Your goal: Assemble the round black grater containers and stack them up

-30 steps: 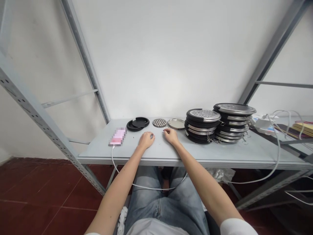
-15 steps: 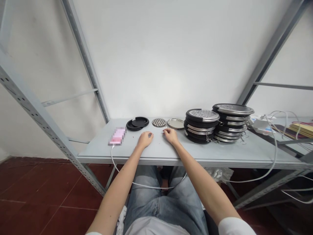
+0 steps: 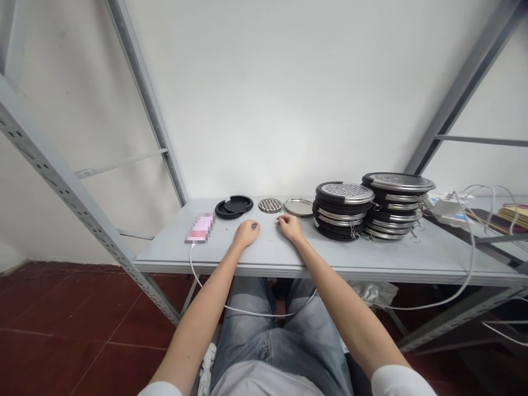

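Observation:
My left hand (image 3: pixel 246 233) rests on the grey tabletop, its fingers loosely curled in with nothing seen in them. A short way to its right lies my right hand (image 3: pixel 289 226), also curled, with thumb and index finger close together and nothing visible between them. Just beyond the hands sit a metal disc covered in small holes or bumps (image 3: pixel 270 205) and a shallow round metal dish (image 3: pixel 298 207). Behind my left hand is a black ring with a gap in its rim (image 3: pixel 221 211), and a thin black disc (image 3: pixel 237 205) lies inside it.
Two stacks of black-rimmed round metal plates, a nearer stack (image 3: pixel 344 212) and a farther stack (image 3: pixel 398 206), stand at the right with wire clips hanging off. A phone (image 3: pixel 201 226) lies left, its white cable (image 3: pixel 256 315) crossing over my lap. Metal posts (image 3: pixel 148 104) frame the table.
The view has shifted slightly, so everything sits a little farther right in the picture. Both hands stay in the same place on the table.

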Motion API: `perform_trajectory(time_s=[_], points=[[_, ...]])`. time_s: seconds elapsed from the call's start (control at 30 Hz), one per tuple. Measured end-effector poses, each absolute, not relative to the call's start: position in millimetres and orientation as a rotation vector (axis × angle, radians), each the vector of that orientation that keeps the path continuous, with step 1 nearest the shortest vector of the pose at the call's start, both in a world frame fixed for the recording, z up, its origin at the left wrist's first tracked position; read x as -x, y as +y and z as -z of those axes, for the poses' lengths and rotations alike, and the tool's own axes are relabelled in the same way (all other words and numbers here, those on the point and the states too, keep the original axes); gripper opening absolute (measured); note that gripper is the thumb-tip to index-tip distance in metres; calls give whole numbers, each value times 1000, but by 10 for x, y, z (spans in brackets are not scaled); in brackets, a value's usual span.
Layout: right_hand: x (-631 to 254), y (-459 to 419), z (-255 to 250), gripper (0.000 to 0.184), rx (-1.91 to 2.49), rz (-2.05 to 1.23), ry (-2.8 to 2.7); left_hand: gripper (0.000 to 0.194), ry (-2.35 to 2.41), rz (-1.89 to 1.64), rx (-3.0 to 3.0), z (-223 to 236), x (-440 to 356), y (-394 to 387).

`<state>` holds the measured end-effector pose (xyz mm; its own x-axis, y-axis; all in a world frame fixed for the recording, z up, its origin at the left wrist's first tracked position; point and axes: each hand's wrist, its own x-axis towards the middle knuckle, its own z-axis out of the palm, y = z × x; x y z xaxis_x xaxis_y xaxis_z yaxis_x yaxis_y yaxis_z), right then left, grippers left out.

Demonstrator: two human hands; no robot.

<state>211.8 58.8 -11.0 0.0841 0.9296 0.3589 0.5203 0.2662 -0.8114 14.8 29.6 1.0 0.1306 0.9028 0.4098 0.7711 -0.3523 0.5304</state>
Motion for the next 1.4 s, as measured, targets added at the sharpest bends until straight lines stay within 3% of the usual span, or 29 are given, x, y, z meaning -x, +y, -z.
perform_trajectory(time_s=[1.2,1.4], points=[[-2155,507,66,32,1402,-545,-1458,21,1709,-1072,-2056,37,-162,309],[-2140,458,-1,35,1391,-424,-1365,22,1694,-1074,-2086,23,-158,308]])
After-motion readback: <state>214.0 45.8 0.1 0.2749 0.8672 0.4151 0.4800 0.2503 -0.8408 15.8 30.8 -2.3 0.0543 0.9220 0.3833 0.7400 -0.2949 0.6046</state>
